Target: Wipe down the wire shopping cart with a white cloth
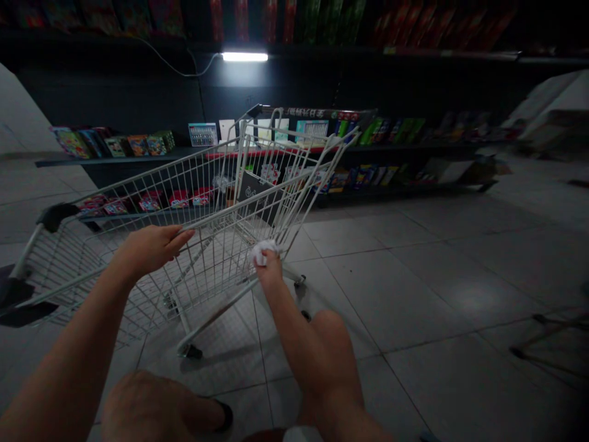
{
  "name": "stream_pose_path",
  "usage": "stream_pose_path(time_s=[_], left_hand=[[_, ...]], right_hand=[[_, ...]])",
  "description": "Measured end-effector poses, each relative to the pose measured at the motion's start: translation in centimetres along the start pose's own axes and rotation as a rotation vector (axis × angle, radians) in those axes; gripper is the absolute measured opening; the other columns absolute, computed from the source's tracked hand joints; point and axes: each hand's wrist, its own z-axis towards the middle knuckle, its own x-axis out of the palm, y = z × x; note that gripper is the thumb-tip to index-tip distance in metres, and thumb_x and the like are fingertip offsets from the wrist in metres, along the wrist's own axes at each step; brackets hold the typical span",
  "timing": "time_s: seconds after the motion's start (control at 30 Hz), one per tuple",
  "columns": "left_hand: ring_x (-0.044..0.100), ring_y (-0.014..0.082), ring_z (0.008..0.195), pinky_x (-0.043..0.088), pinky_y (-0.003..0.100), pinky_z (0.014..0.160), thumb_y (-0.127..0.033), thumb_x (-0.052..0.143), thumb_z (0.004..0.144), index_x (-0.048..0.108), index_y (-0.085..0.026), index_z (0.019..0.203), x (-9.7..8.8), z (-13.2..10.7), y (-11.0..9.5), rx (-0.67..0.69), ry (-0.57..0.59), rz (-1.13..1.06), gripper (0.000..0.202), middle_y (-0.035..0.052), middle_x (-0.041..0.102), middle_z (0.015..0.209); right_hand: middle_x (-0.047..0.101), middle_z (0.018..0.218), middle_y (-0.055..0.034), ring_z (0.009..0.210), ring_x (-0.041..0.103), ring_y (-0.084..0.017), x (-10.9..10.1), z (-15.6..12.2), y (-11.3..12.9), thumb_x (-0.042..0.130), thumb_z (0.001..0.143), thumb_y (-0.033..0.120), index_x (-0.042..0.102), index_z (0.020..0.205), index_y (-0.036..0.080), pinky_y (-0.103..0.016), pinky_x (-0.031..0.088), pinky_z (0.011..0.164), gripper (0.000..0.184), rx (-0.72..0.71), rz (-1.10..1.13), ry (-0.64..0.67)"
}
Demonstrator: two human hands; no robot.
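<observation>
A white wire shopping cart [207, 184] stands on the tiled floor in front of me, its black handle ends at the left. My left hand [151, 245] grips the cart's top side rail, fingers curled over the wire. My right hand [268, 265] is closed on a small white cloth [263, 252] and presses it against the lower front corner of the cart's basket. My bare knees show at the bottom of the view, close to the cart's wheels.
Low dark shelves [294, 150] with colourful boxes run along the back wall under a lit tube lamp [245, 56]. Part of another metal frame [552, 337] stands at the right edge. Pale tiled floor [437, 276] stretches to the right.
</observation>
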Motion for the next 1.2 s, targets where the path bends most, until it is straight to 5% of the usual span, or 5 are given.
stream_pose_path(time_s=[0.2, 0.5, 0.83, 1.07, 1.2], left_hand=[[0.066, 0.0207, 0.075, 0.043, 0.030, 0.069, -0.066, 0.024, 0.093, 0.059, -0.021, 0.085, -0.2, -0.3, -0.2, 0.011, 0.018, 0.010, 0.058, 0.0032, 0.071, 0.073], [0.066, 0.0213, 0.077, 0.041, 0.031, 0.071, -0.065, 0.026, 0.094, 0.058, -0.021, 0.088, -0.2, -0.2, -0.2, -0.002, 0.022, 0.013, 0.054, 0.0034, 0.072, 0.075], [0.066, 0.0227, 0.076, 0.040, 0.030, 0.068, -0.064, 0.025, 0.093, 0.061, -0.022, 0.088, 0.0, -0.4, 0.2, 0.021, -0.001, 0.073, 0.056, 0.0043, 0.071, 0.074], [0.067, 0.0244, 0.078, 0.040, 0.030, 0.068, -0.065, 0.025, 0.093, 0.063, -0.022, 0.092, 0.1, -0.5, 0.9, 0.031, -0.010, 0.087, 0.058, 0.0054, 0.072, 0.076], [0.067, 0.0242, 0.082, 0.041, 0.029, 0.071, -0.065, 0.025, 0.092, 0.065, -0.023, 0.099, -0.1, -0.6, 1.9, 0.020, 0.000, 0.059, 0.058, 0.0051, 0.073, 0.079]], right_hand=[[0.062, 0.103, -0.0081, 0.104, 0.058, -0.022, -1.6, 9.0, 9.1, 0.052, 0.079, 0.028, 0.060, 0.094, 0.019, -0.040, 0.049, 0.098, 0.019, -0.811, -0.368, -0.339], [0.063, 0.080, -0.0070, 0.082, 0.061, -0.022, -6.1, 3.3, -1.0, 0.054, 0.067, 0.015, 0.067, 0.085, 0.015, -0.033, 0.053, 0.076, 0.022, -0.673, -0.882, 0.039], [0.058, 0.110, -0.0104, 0.113, 0.053, -0.023, -4.2, 18.0, 21.7, 0.051, 0.086, 0.024, 0.059, 0.105, 0.019, -0.047, 0.043, 0.102, 0.020, -1.166, -0.674, -0.359], [0.065, 0.102, -0.0103, 0.108, 0.054, -0.028, -2.6, 10.9, 9.6, 0.048, 0.076, 0.016, 0.064, 0.099, 0.018, -0.048, 0.039, 0.103, 0.028, -0.992, -0.861, -0.299], [0.067, 0.094, -0.0097, 0.097, 0.056, -0.027, -4.6, 6.3, 3.9, 0.052, 0.072, 0.017, 0.067, 0.094, 0.017, -0.043, 0.041, 0.099, 0.027, -0.846, -0.988, -0.012]])
